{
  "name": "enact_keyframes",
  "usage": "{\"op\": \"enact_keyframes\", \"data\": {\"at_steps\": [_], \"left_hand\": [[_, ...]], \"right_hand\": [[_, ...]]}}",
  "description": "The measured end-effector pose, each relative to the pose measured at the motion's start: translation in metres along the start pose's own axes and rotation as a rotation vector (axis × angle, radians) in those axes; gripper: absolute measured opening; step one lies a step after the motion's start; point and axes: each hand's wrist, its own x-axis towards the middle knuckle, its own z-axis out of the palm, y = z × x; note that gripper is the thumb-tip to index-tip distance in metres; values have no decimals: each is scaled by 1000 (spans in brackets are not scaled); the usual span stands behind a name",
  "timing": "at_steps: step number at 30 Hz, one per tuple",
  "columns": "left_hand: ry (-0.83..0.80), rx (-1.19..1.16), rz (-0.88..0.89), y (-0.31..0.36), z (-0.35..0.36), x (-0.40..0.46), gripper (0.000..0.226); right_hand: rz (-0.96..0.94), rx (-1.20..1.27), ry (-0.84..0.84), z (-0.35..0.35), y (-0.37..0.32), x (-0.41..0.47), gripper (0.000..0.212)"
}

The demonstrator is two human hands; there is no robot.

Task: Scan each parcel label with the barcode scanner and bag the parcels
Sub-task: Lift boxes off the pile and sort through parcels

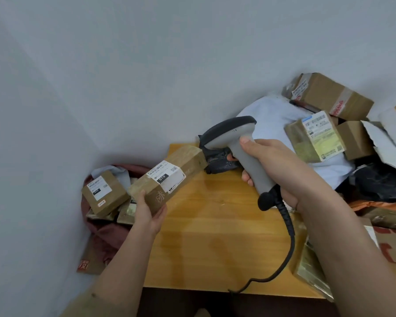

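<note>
Right hand (277,165) aims scanner (236,143) at parcel (169,177).

plain room corner with a wooden surface

pale grey-white walls (146,65) meet in a soft corner at the left, evenly lit with no hard shadows. the yellow-orange wooden surface (215,236) has a glossy top, its far edge against the wall and its near edge over dark floor.

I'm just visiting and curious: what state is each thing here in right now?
Long brown cardboard parcel: lifted, label up, gripped by left hand.
Grey handheld barcode scanner: gripped by right hand, head above the parcel's far end.
Dark red bag: open, holding parcels.
Small brown labelled box: lying in the bag.
</note>
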Motion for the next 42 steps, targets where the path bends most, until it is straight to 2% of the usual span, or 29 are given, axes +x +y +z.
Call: {"op": "enact_keyframes", "data": {"at_steps": [7, 14, 21, 23, 27, 31, 35, 38, 42], "left_hand": [[237, -88, -6, 9, -44, 10, 63], [403, -111, -28, 46, -71, 49, 73], [255, 40, -74, 102, -69, 121, 65], [227, 79, -80, 115, -73, 143, 69], [271, 94, -62, 128, -85, 181, 83], [245, 157, -98, 120, -98, 211, 89], [219, 444, -174, 103, -111, 231, 89], [248, 599, -220, 84, -125, 239, 91], [190, 643, -305, 52, -146, 256, 91]], "right_hand": [[39, -75, -95, 28, 33, 27, 23], [69, -151, -147, 79, 36, 65, 24], [151, -64, -11, 159, 40, 132, 20], [197, -30, 30, 188, 45, 152, 22], [259, 47, 68, 227, 61, 178, 26], [323, 53, 132, 240, 81, 189, 26], [373, 57, 191, 245, 98, 196, 23], [397, 37, 193, 248, 113, 203, 21], [419, 55, 158, 257, 141, 218, 22]]}}
